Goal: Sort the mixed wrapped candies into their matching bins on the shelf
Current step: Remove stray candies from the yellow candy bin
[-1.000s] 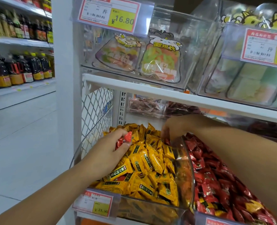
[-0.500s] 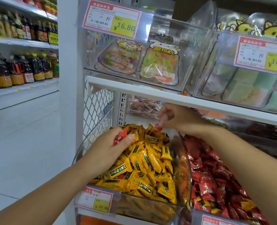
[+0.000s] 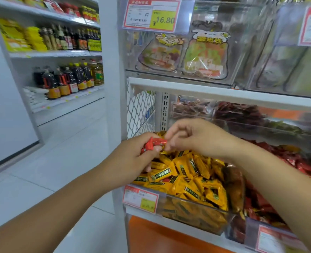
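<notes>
holding red candies (image 3: 153, 145) over yellow-candy bin (image 3: 187, 212), red-candy bin (image 3: 249, 227) beside

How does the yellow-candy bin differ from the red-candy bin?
The yellow-candy bin sits at the shelf's left end; the red-candy bin is right of it. The yellow-candy bin looks mostly yellow; the red-candy bin shows some yellow wrappers near its front. The left hand and right hand meet over the yellow-candy bin, not the red-candy bin. Both are clear and full.
</notes>
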The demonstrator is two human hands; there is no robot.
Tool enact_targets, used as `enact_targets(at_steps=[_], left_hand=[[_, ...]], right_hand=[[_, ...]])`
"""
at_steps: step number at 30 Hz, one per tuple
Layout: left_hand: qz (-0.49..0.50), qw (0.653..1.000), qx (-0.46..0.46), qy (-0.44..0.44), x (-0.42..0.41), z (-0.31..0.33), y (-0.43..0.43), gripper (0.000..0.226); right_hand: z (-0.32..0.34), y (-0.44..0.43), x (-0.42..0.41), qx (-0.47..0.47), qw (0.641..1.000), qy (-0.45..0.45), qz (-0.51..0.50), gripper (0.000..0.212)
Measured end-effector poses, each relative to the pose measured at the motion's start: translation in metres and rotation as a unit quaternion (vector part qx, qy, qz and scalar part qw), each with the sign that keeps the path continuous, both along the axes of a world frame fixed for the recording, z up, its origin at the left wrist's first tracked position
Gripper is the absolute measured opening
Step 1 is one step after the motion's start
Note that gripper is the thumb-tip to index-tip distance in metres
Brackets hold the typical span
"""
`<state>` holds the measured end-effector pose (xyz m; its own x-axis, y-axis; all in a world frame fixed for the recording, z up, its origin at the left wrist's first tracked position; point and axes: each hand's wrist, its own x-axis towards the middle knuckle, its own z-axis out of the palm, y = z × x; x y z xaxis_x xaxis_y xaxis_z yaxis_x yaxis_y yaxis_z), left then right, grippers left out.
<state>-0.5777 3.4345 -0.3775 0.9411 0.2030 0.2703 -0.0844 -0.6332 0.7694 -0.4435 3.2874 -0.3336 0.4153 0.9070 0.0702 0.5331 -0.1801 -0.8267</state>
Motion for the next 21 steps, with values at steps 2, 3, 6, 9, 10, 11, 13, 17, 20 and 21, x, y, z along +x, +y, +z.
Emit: enact_targets(at_steps=[2,3,6,9,10,11,13,17,20,21], left_hand=[[0.017,1.000,0.013,0.000,-0.009,0.005,0.003,0.010],[0.029,0.999,0.017,-0.003,-0.015,0.006,0.007,0.010],[0.040,0.999,0.015,0.015,-0.029,0.008,0.018,0.010],[0.035,0.997,0.034,0.057,-0.037,0.003,0.020,0.012],[0.033,0.997,0.035,0.067,-0.039,0.001,0.020,0.011],[0.033,0.996,0.035,0.074,-0.041,0.000,0.020,0.011],[0.033,0.995,0.035,0.086,-0.044,-0.001,0.022,0.012],[0.037,0.994,0.019,0.098,-0.045,0.000,0.025,0.013],[0.035,0.994,0.018,0.099,-0.042,0.001,0.023,0.012],[0.036,0.994,0.018,0.097,-0.042,0.002,0.023,0.012]], right_hand=[[-0.008,-0.001,-0.002,-0.129,0.965,-0.208,0.091,0.017],[-0.019,0.000,-0.005,-0.186,0.937,-0.265,0.130,0.022],[-0.045,0.005,-0.009,-0.281,0.875,-0.365,0.151,0.035],[-0.039,0.002,0.011,-0.301,0.854,-0.419,0.066,0.035],[-0.036,-0.002,0.022,-0.314,0.849,-0.424,0.039,0.035],[-0.033,-0.008,0.033,-0.331,0.847,-0.416,0.014,0.035],[-0.029,-0.019,0.047,-0.364,0.848,-0.384,-0.017,0.034],[-0.015,-0.015,0.023,-0.239,0.877,-0.417,-0.020,0.024],[-0.027,0.004,-0.016,-0.204,0.904,-0.373,0.046,0.024],[-0.036,0.009,-0.023,-0.224,0.898,-0.374,0.058,0.027]])
